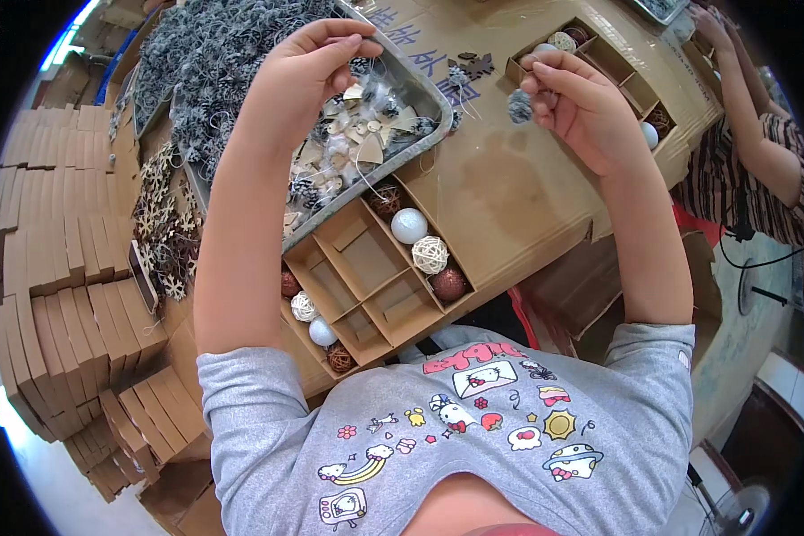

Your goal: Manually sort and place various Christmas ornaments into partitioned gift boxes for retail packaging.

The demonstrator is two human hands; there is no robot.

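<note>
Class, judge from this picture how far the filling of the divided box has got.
Done: balls sit in the outer cells of the box. In hand: the right hand pinches a grey pompom; the left hand is over the tray. Left: the middle cells are bare.

Divided box [366, 268] with balls [410, 225] before tray [420, 98]; flat cartons [54, 268] left.
</note>
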